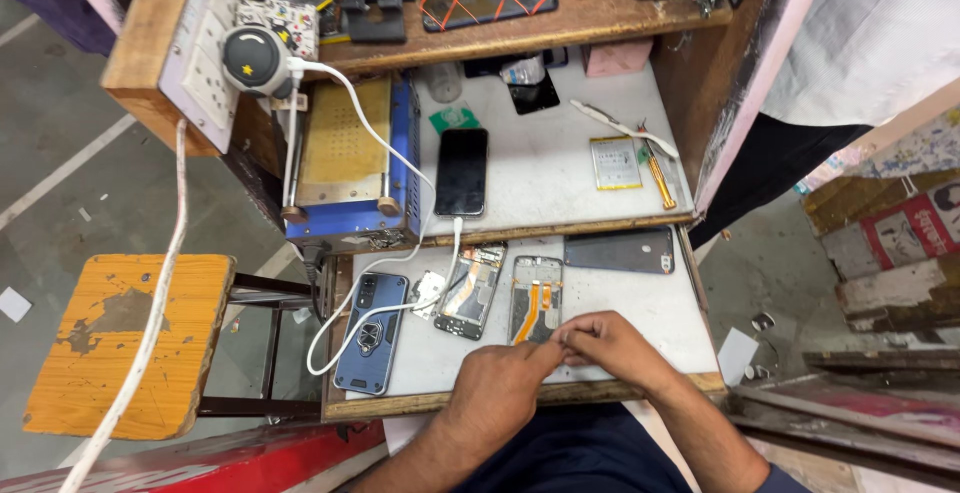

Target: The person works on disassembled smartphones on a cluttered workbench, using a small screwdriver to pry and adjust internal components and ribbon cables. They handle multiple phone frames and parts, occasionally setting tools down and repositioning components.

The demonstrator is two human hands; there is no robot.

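Both hands met over the front edge of the pull-out tray, fingertips pinched together. The left hand lay knuckles-up, its thumb and forefinger closed toward the right hand, whose fingers were curled and nipped against the left's tips. Something very small seemed to be held between them, but it was too tiny to make out, so what the pinch held cannot be told.

Just beyond the pinch, touching distance from the fingertips, lay an opened phone frame with an orange flex cable running down its middle. Beside it, further to the left of the pinch, lay a second opened phone showing its circuit board, with a white cable plugged near its top. Further left again sat a blue phone in a rugged case, lying back-up. Beyond the right hand, at the far edge of the tray, rested a dark grey back cover.

Well beyond the grip, on the upper bench, lay a black phone face-up, a flat battery, an orange-handled screwdriver and a blue heating plate machine. A worn orange stool stood far to the left of the hands.
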